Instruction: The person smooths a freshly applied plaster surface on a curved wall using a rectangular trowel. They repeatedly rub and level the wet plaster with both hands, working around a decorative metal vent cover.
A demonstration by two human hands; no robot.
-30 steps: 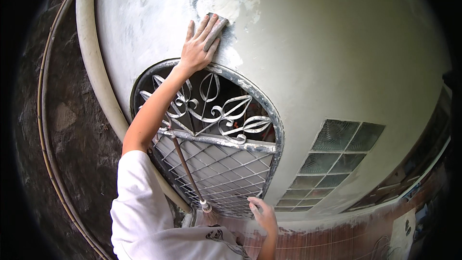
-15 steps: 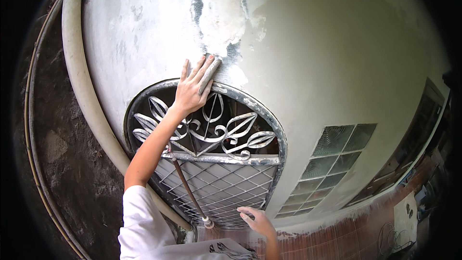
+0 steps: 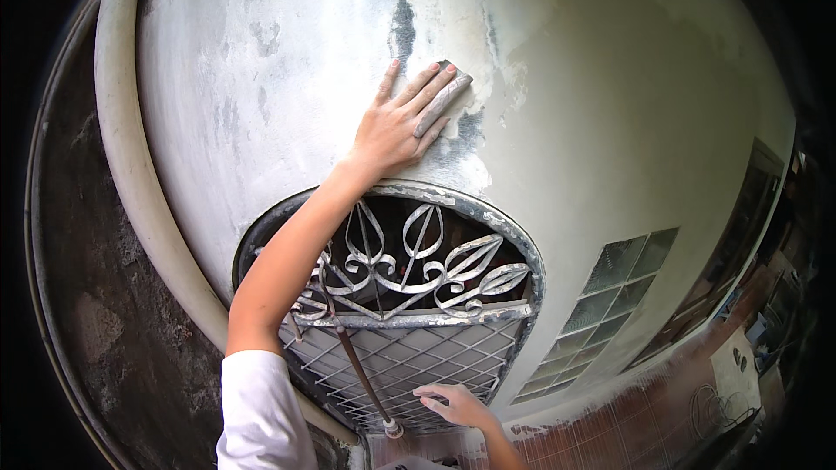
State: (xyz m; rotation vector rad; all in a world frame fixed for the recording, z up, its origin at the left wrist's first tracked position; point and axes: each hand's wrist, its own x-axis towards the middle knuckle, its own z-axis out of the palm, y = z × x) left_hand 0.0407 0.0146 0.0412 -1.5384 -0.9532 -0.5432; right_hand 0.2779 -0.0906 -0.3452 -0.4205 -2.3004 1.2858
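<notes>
My left hand point(image 3: 401, 122) reaches high and presses flat to the white wall, its fingers spread upward and dusted with white. Under the fingers is a folded piece of grey sandpaper point(image 3: 443, 106); one edge curls out beside the index finger. The patch of wall point(image 3: 466, 135) around it has grey streaks and rough white filler. Lower down, my right hand point(image 3: 457, 405) hangs in front of the metal grille, fingers bent and apart from the thumb, with nothing seen in it.
Below my left hand is an arched metal grille point(image 3: 409, 322) with scrollwork and lattice. A long-handled brush point(image 3: 361, 370) leans against it. A thick pale pipe point(image 3: 139, 148) runs down the left. Glass blocks point(image 3: 601, 300) sit in the wall at right, above reddish tiles point(image 3: 610, 435).
My left hand has slid up the wall with the sandpaper, from just above the arch onto the streaked area. My right hand stays low by the grille. The view has shifted slightly.
</notes>
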